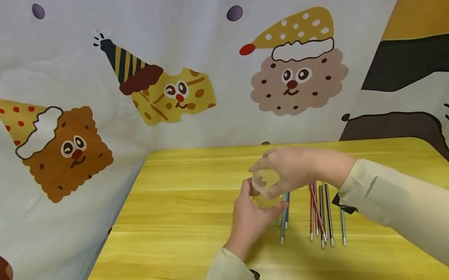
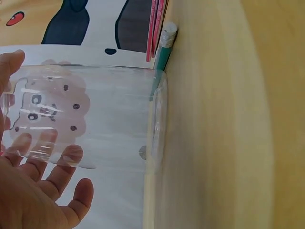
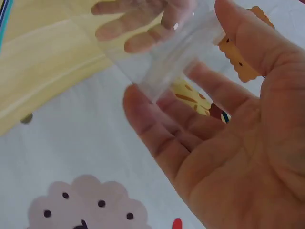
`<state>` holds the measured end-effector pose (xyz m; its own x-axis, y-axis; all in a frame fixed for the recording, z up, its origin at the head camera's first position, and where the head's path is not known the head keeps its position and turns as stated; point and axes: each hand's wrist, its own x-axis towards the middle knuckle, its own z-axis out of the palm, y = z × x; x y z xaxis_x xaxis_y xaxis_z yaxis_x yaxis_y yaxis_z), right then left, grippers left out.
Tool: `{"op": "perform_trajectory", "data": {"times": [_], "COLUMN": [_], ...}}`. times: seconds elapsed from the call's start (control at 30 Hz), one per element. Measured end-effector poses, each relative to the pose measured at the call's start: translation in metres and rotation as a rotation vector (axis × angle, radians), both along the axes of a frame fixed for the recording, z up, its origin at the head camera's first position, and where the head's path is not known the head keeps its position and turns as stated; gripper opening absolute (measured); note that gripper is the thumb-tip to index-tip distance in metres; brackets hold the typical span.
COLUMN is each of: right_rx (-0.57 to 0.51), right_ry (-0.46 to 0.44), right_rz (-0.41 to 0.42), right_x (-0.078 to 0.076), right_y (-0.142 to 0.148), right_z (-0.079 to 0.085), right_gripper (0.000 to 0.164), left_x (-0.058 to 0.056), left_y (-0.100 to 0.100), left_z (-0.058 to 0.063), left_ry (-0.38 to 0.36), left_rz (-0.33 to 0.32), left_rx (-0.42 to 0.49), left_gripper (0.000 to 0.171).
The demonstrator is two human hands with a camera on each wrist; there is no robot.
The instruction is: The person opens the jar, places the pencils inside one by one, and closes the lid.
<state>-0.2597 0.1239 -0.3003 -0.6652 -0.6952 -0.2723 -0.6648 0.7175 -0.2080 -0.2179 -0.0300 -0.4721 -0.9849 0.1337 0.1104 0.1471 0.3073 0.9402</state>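
A clear plastic cup (image 1: 267, 197) is between my two hands above the table. My left hand (image 1: 251, 220) holds its side, with curled fingers seen through the clear wall in the left wrist view. From above, my right hand (image 1: 294, 167) grips the upper rim, thumb on one side and fingers on the other. The cup's lower end (image 2: 158, 119) is close to the tabletop; whether it touches cannot be told. Just beside the cup lie blue and green pencils (image 1: 285, 218), partly hidden by the hands.
Red pencils (image 1: 314, 217) and dark pencils (image 1: 330, 216) lie to the right on the yellow wood-grain table (image 1: 166, 220), eraser ends toward me. A teal pencil (image 1: 344, 229) lies further right, under the right sleeve. A cloth backdrop (image 1: 185, 17) with cartoon biscuits stands behind.
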Motion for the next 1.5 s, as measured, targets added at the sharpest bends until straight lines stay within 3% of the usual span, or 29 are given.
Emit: {"op": "perform_trajectory", "data": {"times": [0.1,0.3,0.4,0.6,0.73,0.87,1.0,1.1,1.17,1.37,1.5], "right_rx": [-0.027,-0.056,-0.048,-0.014,-0.011,-0.005,0.036,0.04,0.036,-0.032,-0.054], "right_ry": [0.032,0.065,0.069,0.033,-0.029,-0.038,0.038,0.04,0.009,-0.084,-0.071], "right_rz": [0.013,-0.042,-0.038,0.073,0.136,0.057,-0.01,0.037,0.069,0.141,0.173], "right_x": [0.0,-0.001,-0.001,-0.001,-0.002,-0.001,-0.001,-0.005,-0.008,-0.014,-0.012], "right_y": [-0.003,-0.009,-0.011,-0.005,-0.002,-0.007,-0.015,-0.016,-0.012,0.003,0.009], "right_z": [-0.003,-0.011,-0.011,-0.003,0.003,0.003,0.002,0.002,0.003,0.002,0.006], "right_gripper": [0.071,0.075,0.07,0.053,0.062,0.07,0.072,0.055,0.052,0.062,0.066], "left_x": [-0.001,-0.002,-0.002,-0.003,-0.004,-0.004,-0.005,-0.005,-0.005,-0.005,-0.006], "left_y": [-0.003,-0.007,-0.007,-0.006,-0.005,-0.006,-0.006,-0.006,-0.005,-0.003,-0.003], "left_z": [-0.002,-0.007,-0.007,-0.005,-0.004,-0.005,-0.006,-0.008,-0.008,-0.009,-0.006], "left_ry": [-0.009,-0.001,0.003,0.003,0.0,-0.01,-0.03,-0.042,-0.045,-0.039,-0.013], "left_rz": [0.011,-0.013,-0.018,-0.018,-0.024,-0.036,-0.034,-0.014,-0.01,-0.034,-0.091], "left_rx": [0.01,0.061,0.055,0.02,0.026,0.033,0.026,0.02,0.013,-0.001,0.042], "left_gripper": [0.071,0.069,0.069,0.074,0.078,0.073,0.075,0.074,0.075,0.091,0.084]}}
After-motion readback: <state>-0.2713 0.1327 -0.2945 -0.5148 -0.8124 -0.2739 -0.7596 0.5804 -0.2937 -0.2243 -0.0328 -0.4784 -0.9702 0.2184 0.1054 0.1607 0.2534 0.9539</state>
